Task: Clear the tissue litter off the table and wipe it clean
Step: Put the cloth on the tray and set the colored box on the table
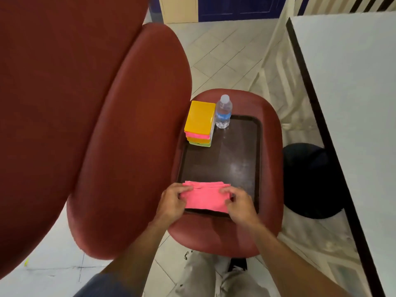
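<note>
Both hands are down at the near end of a dark brown tray (240,168), working a folded pink cloth (205,197) between them. His left hand (171,202) has the cloth's left end pinched, thumb on top and fingers curled under; the right hand (240,203) grips the right end the same way, fingers bent round the edge. The cloth lies flat across the tray's near rim, folded into a long strip.

That tray sits on a rounded red seat (270,129), with a taller red seat back (132,129) close on the left. At the tray's far left corner stands a stack of bright cloths (200,123), yellow on top with pink, orange and green below. Just beside it, to the right, a clear water bottle (223,111) with a blue label stands upright. A white table (353,82) with a dark edge runs along the right, and a dark round stool (308,181) sits beneath it.
</note>
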The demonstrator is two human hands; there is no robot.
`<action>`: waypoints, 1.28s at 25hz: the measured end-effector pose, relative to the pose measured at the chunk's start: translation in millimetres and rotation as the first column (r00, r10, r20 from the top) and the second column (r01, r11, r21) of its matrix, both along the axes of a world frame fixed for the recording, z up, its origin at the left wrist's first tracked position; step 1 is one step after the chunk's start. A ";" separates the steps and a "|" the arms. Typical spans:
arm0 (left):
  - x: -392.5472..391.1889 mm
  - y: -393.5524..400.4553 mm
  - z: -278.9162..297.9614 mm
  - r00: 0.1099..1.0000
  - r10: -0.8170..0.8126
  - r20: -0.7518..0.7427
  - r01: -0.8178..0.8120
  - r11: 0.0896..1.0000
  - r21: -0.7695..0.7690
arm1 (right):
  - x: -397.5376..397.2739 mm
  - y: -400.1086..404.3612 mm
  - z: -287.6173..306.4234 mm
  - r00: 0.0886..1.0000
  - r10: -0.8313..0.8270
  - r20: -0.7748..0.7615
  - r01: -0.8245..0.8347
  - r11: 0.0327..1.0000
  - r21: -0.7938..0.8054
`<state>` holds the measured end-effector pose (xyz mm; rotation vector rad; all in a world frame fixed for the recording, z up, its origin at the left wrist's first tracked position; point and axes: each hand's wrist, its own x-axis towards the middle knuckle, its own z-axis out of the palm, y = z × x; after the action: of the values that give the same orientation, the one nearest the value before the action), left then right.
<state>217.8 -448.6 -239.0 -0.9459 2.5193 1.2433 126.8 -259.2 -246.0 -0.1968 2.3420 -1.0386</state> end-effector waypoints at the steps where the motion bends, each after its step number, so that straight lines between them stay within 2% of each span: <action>1: 1.5 -1.6 -10.8 1.000 -0.014 0.018 0.014 1.000 -0.006 | 1.7 -3.0 -10.4 1.000 0.004 -0.008 -0.004 1.000 0.009; 4: 4.1 0.1 -34.1 0.996 -0.083 0.030 0.084 0.995 -0.055 | 5.9 -6.1 -37.3 1.000 -0.003 -0.004 0.003 0.999 0.036; 9: 2.3 -1.8 -65.3 0.997 -0.052 0.056 0.056 0.995 -0.078 | 10.5 -13.5 -60.3 0.999 0.006 0.033 -0.008 0.997 0.072; 14: 0.0 -8.9 -74.2 0.995 -0.049 0.088 0.055 0.996 -0.071 | 10.8 -21.6 -70.6 1.000 -0.005 -0.025 0.006 0.998 0.058; 21: -2.8 -11.1 -79.9 0.993 -0.051 0.103 0.058 0.996 -0.067 | 5.6 -27.1 -62.7 0.994 -0.026 0.105 0.016 0.995 0.101; 23: -3.6 -12.1 -79.0 0.992 -0.042 0.117 0.049 0.997 -0.056 | 2.0 -27.8 -64.5 0.980 -0.018 0.199 -0.001 0.996 0.093; 25: -3.8 -12.0 -77.2 0.992 -0.029 0.122 0.035 0.998 -0.042 | 0.6 -25.3 -75.1 0.977 0.024 0.212 -0.059 0.985 0.160; 27: -7.8 -10.6 -72.7 0.991 -0.017 0.129 0.024 0.999 -0.047 | -8.1 -33.0 -55.8 0.975 -0.026 0.220 -0.020 0.979 0.205; 29: -17.4 -12.4 -67.0 0.994 0.013 0.105 -0.006 0.997 -0.074 | -20.7 -43.3 -39.3 0.992 -0.026 0.121 -0.005 0.967 0.253; 32: -45.5 -22.6 -58.3 0.995 0.096 -0.018 -0.097 0.994 -0.060 | -39.8 -58.4 -28.0 0.993 -0.047 0.112 0.031 0.989 0.142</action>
<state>172.3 -471.2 -297.2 -1.0876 2.5644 1.2105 86.9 -317.6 -274.1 -0.0367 2.3110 -0.8756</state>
